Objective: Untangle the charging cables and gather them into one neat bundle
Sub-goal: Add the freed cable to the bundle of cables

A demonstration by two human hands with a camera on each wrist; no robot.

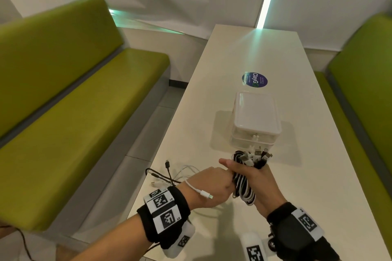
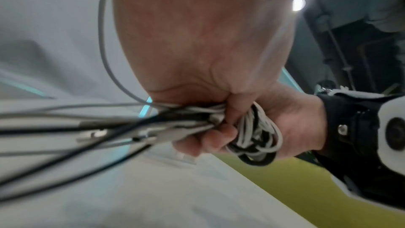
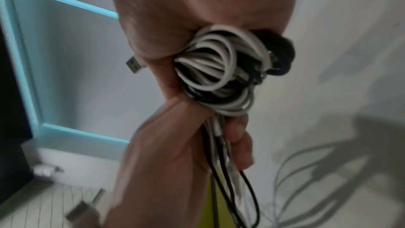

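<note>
Black-and-white coiled cable bundle [image 1: 244,184] clenched in right hand [image 1: 257,182] and left hand [image 1: 210,188], near white box [image 1: 255,121].

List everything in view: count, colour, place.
bundle: one, white and black cables, coiled, gripped by both hands
loose cables: several, white and black, on table's near left edge
box: one, white, lidded, mid-table beyond the bundle
sticker: one, blue, round, on table beyond box
table: one, white
benches: two, green, either side of table
left hand: grips bundle
right hand: grips bundle
</note>
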